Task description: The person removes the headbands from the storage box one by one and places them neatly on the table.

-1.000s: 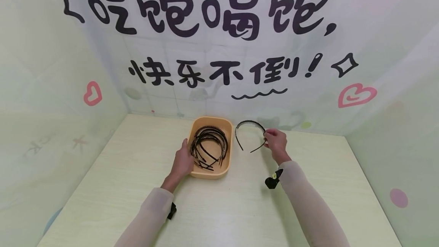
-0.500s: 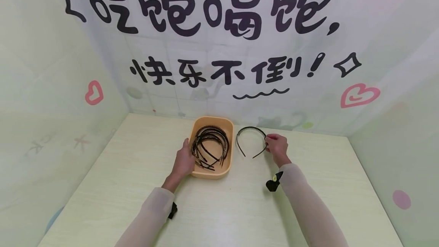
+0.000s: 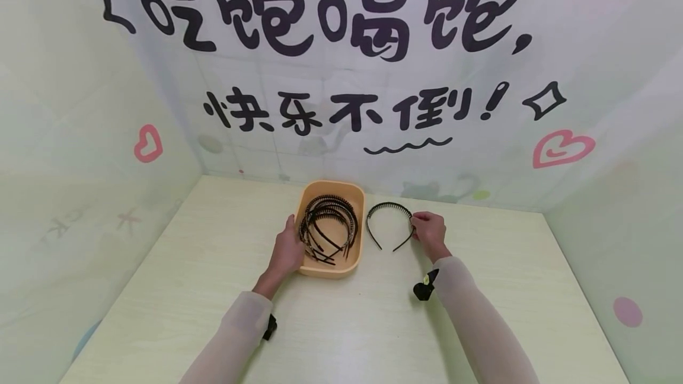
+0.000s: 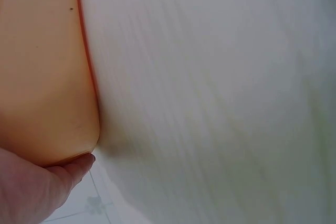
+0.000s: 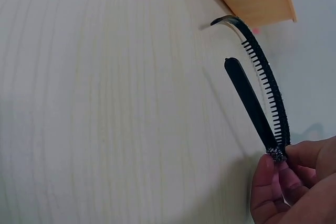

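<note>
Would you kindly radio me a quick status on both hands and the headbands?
Left hand holding orange tray, several black headbands inside. Right hand pinching single headband, beside tray's right side. No obstruction visible between them.

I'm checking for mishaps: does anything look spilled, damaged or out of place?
Nothing looks spilled or visibly damaged. The black headbands in the orange tray overlap untidily; the single headband outside is pinched in the right hand.

We see a black toothed headband [image 3: 391,204], ends pointing nearward, pinched by the right hand [image 3: 429,233] just beside the orange tub [image 3: 328,273] of piled headbands [image 3: 312,216] the left hand [image 3: 288,248] grips.
</note>
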Available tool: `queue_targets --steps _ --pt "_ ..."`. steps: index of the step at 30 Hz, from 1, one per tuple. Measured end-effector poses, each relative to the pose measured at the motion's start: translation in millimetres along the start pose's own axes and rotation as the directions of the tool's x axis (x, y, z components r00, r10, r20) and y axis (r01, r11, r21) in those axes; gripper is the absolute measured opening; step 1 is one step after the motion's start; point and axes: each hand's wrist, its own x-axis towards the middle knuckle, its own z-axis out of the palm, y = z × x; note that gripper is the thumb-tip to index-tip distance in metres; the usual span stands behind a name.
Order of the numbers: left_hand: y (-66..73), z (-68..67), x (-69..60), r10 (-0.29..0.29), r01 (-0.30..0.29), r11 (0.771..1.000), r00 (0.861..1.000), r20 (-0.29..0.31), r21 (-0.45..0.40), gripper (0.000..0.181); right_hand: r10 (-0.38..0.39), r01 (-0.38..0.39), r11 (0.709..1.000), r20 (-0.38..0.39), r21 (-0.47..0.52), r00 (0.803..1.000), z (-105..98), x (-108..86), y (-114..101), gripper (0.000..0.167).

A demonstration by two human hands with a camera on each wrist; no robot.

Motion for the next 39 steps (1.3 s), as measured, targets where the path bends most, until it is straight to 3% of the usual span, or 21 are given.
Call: queue_targets --steps 11,19,28,33,39 --pt "1.8 -0.6 -0.9 -0.002 0.002 1.0 1.0 -0.005 0.001 0.065 0.013 -0.012 0.999 0.023 -0.037 1.0 -2 -3.6 -4 0.024" --pt "0.1 0.2 -0.4 0.005 -0.005 1.0 1.0 0.001 -0.001 0.065 -0.001 0.001 0.999 -0.007 -0.039 1.0 -3 -2.0 -2 0.024" --pt "1.0 -0.4 -1.0 -0.004 0.004 1.0 1.0 0.011 -0.003 0.067 -0.133 0.119 0.98 -0.081 -0.16 0.988 0 -8.3 -9 0.027" --pt "2.7 -1.1 -1.5 -0.005 0.005 1.0 1.0 0.008 -0.003 0.068 -0.167 0.16 0.976 -0.042 -0.148 0.985 8 -15.8 -21 0.027" --pt "2.7 -1.8 -0.7 -0.01 0.01 1.0 1.0 0.01 0.004 0.068 -0.182 0.184 0.982 0.057 -0.04 0.982 20 -28.7 -38 0.03"
